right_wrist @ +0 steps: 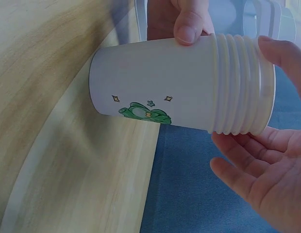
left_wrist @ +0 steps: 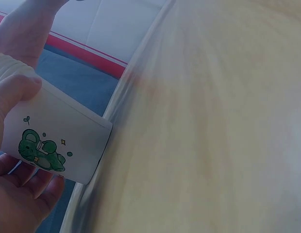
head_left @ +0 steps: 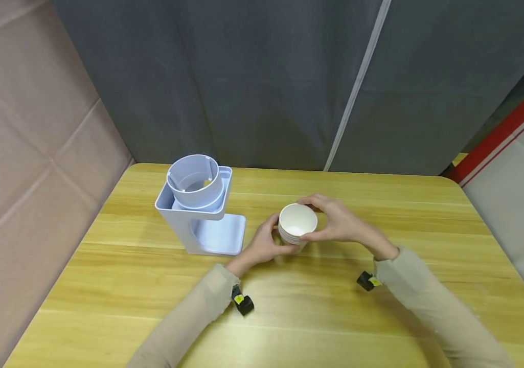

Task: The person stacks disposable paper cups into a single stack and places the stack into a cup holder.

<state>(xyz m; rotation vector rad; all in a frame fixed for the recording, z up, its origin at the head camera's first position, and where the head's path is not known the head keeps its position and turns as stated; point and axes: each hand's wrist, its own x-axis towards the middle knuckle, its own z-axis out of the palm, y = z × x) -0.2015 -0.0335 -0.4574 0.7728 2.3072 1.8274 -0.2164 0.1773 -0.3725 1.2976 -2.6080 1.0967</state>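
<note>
Between both hands is a stack of white paper cups [head_left: 297, 221], nested with several rims showing near the top. A green cartoon animal is printed on the outer cup [left_wrist: 68, 126]. My left hand [head_left: 265, 242] grips the stack's side, thumb on the near side and fingers round the other, as the left wrist view shows. My right hand [head_left: 337, 221] holds the rims at the top between thumb and fingers [right_wrist: 238, 150]. In the right wrist view the stack's base is at the tabletop; whether it touches cannot be told.
Left of the cups stands a pale lilac plastic stand [head_left: 192, 232] with a round open-topped container [head_left: 195, 181] in its upper part and a flat base plate. A wooden table [head_left: 317, 317] lies under everything, with a dark grey curtain [head_left: 262, 92] behind it.
</note>
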